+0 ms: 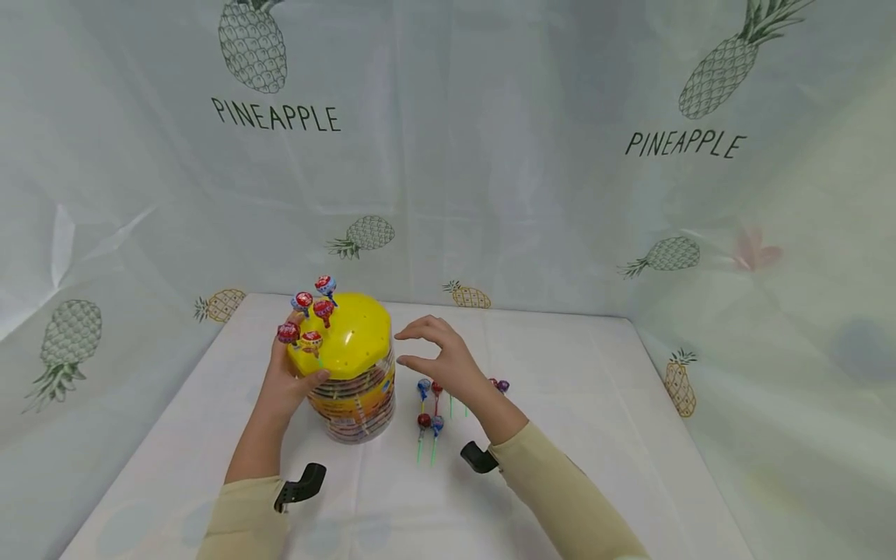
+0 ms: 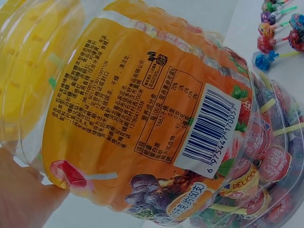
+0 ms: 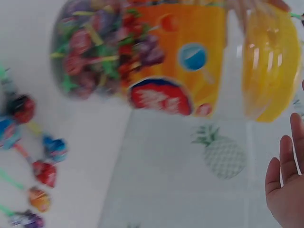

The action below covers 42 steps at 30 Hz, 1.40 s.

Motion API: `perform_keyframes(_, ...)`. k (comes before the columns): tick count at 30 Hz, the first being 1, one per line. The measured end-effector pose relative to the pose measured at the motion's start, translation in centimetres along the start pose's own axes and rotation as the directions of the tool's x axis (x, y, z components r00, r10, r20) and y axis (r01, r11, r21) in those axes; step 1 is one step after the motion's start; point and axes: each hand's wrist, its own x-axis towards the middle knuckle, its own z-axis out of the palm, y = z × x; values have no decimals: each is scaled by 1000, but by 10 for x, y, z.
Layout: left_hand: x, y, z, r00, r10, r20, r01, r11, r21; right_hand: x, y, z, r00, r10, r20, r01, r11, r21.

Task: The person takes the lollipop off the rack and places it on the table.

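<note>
A clear plastic candy jar [image 1: 353, 400] with a yellow domed lid [image 1: 353, 334] stands on the table, filled with wrapped lollipops, as the left wrist view shows through its wall. Several lollipops [image 1: 311, 341] stick up from the left part of the lid. My left hand [image 1: 283, 389] grips the jar's upper left side, thumb in front just under the lid. Off the jar's right side, my right hand [image 1: 444, 358] is apart from it, fingers and thumb spread with nothing between them. The label with a barcode [image 2: 209, 130] faces the left wrist view.
Several loose lollipops [image 1: 424, 421] lie on the white table [image 1: 574, 435] right of the jar, some partly hidden behind my right forearm. A pineapple-printed curtain [image 1: 518, 155] hangs behind and beside the table.
</note>
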Motion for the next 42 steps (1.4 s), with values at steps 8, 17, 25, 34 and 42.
perform_keyframes(8, 0, -2, -1, 1000, -13, -5, 13, 1000, -5, 31, -32, 19, 998, -57, -19, 59, 992, 111)
perform_keyframes(17, 1, -3, 0, 1000, -10, 12, 10, 1000, -8, 52, -53, 42, 998, 16, -57, -4, 976, 220)
perform_keyframes(25, 0, -2, -2, 999, 0, 32, 1, 1000, -20, 58, -64, 54, 997, 50, -61, -33, 966, 255)
perform_keyframes(34, 0, -2, -3, 1000, 8, 29, -8, 1000, -3, 62, -74, 57, 996, 67, -54, -52, 969, 243)
perform_keyframes(42, 0, 2, -1, 1000, -18, 15, 19, 1000, -24, 58, -80, 42, 991, 43, -130, -12, 972, 235)
